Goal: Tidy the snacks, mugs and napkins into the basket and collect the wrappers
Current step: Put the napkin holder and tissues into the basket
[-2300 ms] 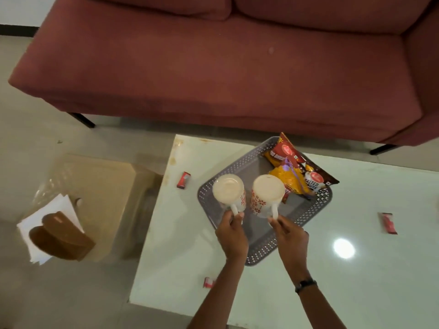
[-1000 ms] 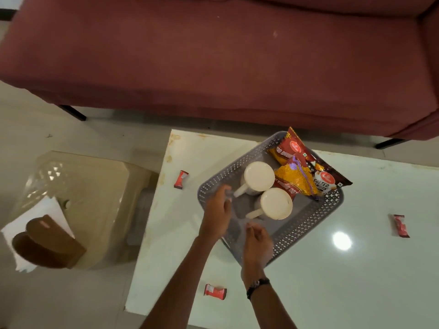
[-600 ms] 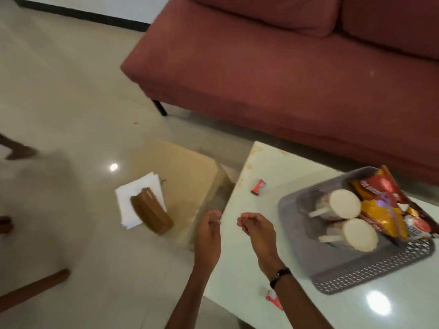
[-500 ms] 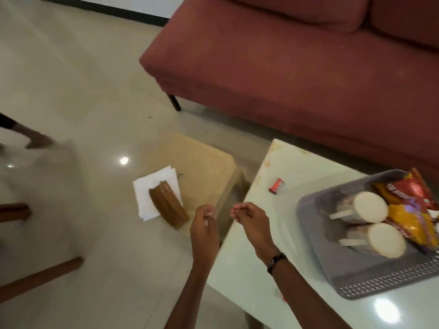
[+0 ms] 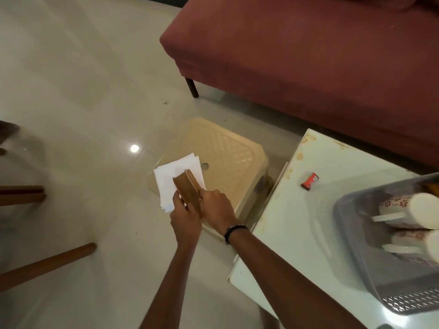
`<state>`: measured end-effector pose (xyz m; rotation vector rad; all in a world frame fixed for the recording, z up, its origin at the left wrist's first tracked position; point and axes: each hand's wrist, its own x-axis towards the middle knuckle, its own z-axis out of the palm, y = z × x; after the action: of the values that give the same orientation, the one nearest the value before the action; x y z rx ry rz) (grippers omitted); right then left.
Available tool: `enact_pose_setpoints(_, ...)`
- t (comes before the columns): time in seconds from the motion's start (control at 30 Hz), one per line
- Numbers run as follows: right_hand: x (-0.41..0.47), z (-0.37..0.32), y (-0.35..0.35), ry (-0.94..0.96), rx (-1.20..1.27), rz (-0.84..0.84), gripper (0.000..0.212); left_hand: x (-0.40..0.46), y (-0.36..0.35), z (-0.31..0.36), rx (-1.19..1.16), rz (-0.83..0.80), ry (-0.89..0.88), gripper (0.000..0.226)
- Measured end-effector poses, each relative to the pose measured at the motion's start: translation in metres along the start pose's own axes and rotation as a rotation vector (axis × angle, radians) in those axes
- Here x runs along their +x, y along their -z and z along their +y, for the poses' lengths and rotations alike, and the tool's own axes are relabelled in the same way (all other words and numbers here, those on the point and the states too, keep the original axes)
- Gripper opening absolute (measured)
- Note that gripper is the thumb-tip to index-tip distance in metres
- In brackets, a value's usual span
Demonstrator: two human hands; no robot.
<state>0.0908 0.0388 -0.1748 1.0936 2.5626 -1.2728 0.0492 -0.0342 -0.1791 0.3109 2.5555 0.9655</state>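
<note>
Two forearms rise from the bottom of the frame to its centre, where both hands close on one brown wooden napkin holder (image 5: 188, 194). The left hand (image 5: 184, 218) curls around its near left side, and the right hand (image 5: 217, 211), with one dark beaded bracelet (image 5: 234, 230) at the wrist, grips its right side. One stack of white napkins (image 5: 177, 176) sits in the holder and sticks out to its upper left. Holder and napkins are over one beige plastic stool (image 5: 231, 160).

At the right, the pale counter (image 5: 297, 233) carries one grey perforated basket (image 5: 403, 302), cut off by the frame edge. Two white mugs lie on their sides inside it: the nearer mug (image 5: 413, 242) and the farther mug (image 5: 408, 208), handles pointing left. One small red wrapper (image 5: 310, 180) lies on the counter, up and left of the basket.

Two wooden furniture legs show at the left edge. One dark red sofa (image 5: 308, 55) fills the upper right.
</note>
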Motion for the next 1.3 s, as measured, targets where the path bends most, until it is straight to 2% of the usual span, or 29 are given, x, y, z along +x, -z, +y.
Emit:
enact_pose_setpoints(0.17, -0.022, 0.007, 0.015, 0.035, 0.085, 0.073, 0.03, -0.02, -0.001, 0.018, -0.01, 0.028, -0.066, 0.04)
enact_pose_setpoints(0.3, -0.063, 0.034, 0.042, 0.029, 0.136, 0.207, 0.028, -0.068, -0.011, 0.048, -0.053, -0.019, -0.172, 0.046)
enact_pose_setpoints(0.43, -0.129, 0.087, 0.081, -0.052, 0.148, 0.354, 0.03, -0.134, -0.046, 0.073, -0.054, -0.143, -0.379, 0.059)
enact_pose_setpoints(0.6, -0.215, 0.169, 0.127, -0.115, 0.034, 0.579, 0.029, -0.226, -0.107, 0.097, -0.063, -0.345, -0.536, 0.053)
enact_pose_setpoints(0.67, -0.242, 0.199, 0.14, -0.165, 0.03, 0.588, 0.024, -0.256, -0.131, 0.104, -0.076, -0.427, -0.565, 0.056)
enact_pose_setpoints(0.8, -0.268, 0.246, 0.148, -0.271, 0.082, 0.558, 0.023, -0.286, -0.17, 0.106, -0.101, -0.586, -0.446, 0.059)
enact_pose_setpoints(0.87, -0.267, 0.266, 0.142, -0.331, 0.101, 0.495, 0.023, -0.29, -0.185, 0.099, -0.055, -0.563, -0.444, 0.054)
enact_pose_setpoints(1.03, -0.256, 0.295, 0.121, -0.352, 0.118, 0.413, 0.02, -0.28, -0.214, 0.08, 0.208, -0.347, -0.563, 0.046)
enact_pose_setpoints(1.13, -0.251, 0.303, 0.113, -0.363, 0.12, 0.402, 0.018, -0.273, -0.223, 0.076, 0.315, -0.335, -0.609, 0.048)
enact_pose_setpoints(1.3, -0.248, 0.312, 0.108, -0.359, 0.125, 0.445, 0.022, -0.27, -0.23, 0.076, 0.31, -0.387, -0.568, 0.052)
